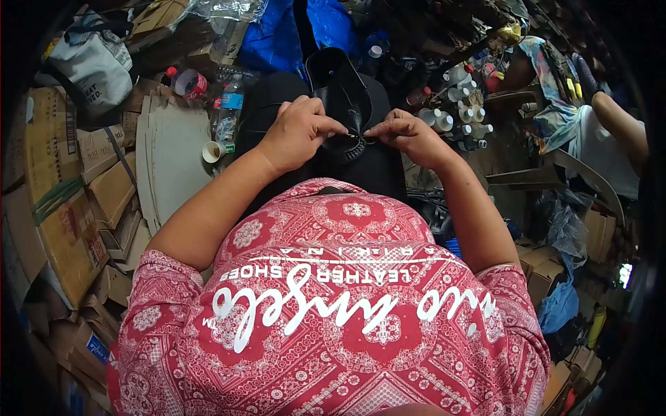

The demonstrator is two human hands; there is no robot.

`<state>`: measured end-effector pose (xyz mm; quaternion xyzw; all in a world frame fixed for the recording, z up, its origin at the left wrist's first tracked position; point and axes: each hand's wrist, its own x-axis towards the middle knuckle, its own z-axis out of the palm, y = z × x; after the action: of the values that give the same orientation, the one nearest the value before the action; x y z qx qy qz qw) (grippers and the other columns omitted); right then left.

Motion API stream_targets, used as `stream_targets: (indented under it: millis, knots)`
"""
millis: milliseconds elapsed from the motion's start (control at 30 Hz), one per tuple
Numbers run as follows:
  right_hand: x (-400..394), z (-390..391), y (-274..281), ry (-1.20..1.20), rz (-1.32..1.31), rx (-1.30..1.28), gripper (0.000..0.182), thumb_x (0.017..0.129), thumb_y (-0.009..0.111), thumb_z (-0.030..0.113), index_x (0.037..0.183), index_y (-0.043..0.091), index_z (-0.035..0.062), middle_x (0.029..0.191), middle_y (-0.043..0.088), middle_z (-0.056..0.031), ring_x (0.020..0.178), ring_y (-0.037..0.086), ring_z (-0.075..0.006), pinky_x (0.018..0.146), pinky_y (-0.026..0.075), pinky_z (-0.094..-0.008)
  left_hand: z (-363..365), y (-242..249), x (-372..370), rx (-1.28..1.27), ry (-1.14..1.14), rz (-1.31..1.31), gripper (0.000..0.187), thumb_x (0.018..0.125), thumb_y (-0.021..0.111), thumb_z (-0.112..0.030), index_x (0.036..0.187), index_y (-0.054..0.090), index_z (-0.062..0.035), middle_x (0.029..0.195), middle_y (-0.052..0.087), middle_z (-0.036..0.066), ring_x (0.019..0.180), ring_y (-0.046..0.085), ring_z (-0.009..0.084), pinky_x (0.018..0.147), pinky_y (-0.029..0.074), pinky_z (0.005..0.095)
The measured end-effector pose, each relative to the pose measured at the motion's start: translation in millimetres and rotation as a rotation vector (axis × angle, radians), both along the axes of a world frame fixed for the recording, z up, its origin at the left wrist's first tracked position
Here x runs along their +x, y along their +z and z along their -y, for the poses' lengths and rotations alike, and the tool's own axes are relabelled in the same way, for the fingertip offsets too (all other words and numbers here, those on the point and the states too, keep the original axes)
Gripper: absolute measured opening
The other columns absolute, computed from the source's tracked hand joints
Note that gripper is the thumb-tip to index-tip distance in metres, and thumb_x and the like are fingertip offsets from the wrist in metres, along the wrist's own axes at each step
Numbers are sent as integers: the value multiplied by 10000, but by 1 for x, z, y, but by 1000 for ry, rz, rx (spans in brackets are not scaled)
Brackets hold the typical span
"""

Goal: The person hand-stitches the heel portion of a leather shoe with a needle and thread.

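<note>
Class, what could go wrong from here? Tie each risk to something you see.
The left hand and right hand are close together at the black leather piece, so they might get in each other's way.
The piece sits over the legs and could slide if they shift.
The open cup nearby might get knocked.

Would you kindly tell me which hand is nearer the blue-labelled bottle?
Left: the left hand is right of the bottle; the right hand is farther right, past the left.

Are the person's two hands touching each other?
Apart. The head view shows it: a narrow gap lies between the fingertips of the left hand and those of the right hand.
</note>
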<state>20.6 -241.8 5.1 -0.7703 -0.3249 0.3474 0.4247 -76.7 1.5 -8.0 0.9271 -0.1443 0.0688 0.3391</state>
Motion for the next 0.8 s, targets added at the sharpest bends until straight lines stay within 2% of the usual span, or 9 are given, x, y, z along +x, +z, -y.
stream_targets:
  millis: [67, 233, 300, 433, 700, 733, 800]
  knots:
    - [1, 0, -1, -21, -4, 4, 312, 797, 600, -9, 1025, 735, 156, 793, 484, -5, 845, 480, -151, 812, 419, -262, 0, 0, 0, 4, 1, -3, 230, 774, 676, -63, 921, 736, -230, 751, 493, -1, 787, 488, 191, 749, 358, 333]
    - [2, 1, -3, -4, 7, 12, 313, 795, 601, -6, 1027, 735, 155, 790, 474, -2, 839, 474, -149, 802, 414, -255, 0, 1, 0, 15, 4, -44, 198, 789, 657, -105, 901, 736, -249, 796, 510, 3, 837, 504, 206, 782, 370, 358]
    - [2, 1, -4, 0, 5, 18, 313, 794, 601, -6, 1028, 734, 153, 790, 473, -1, 839, 474, -149, 799, 413, -255, 1, 1, -1, 7, 4, -9, 221, 781, 667, -60, 916, 736, -221, 752, 497, -6, 790, 488, 188, 764, 353, 333]
    - [2, 1, -5, -12, -49, 35, 305, 799, 612, -7, 1027, 738, 151, 783, 472, 11, 830, 467, -133, 787, 409, -243, 4, 1, 0, -17, -8, -34, 211, 785, 663, -61, 910, 735, -214, 750, 504, -9, 800, 495, 183, 776, 346, 331]
    - [4, -2, -8, -18, -71, 28, 314, 790, 630, -12, 1037, 738, 149, 772, 473, 19, 814, 463, -120, 773, 407, -234, 6, -9, 27, -150, -156, -108, 168, 745, 702, -55, 879, 731, -152, 757, 579, 28, 768, 550, 232, 726, 444, 343]
    - [4, -2, -8, -2, -66, 21, 306, 808, 622, -15, 1051, 730, 137, 797, 448, 29, 809, 454, -98, 753, 402, -220, 5, -4, 27, -145, -158, -100, 168, 745, 702, -55, 879, 731, -152, 757, 579, 28, 768, 550, 232, 726, 444, 343]
    - [4, 0, -9, 9, -57, 20, 298, 826, 615, -18, 1064, 723, 125, 823, 422, 39, 804, 444, -76, 733, 396, -205, 2, 10, 21, 14, -162, -93, 178, 746, 706, -100, 910, 731, -164, 841, 612, 49, 866, 584, 256, 758, 477, 344]
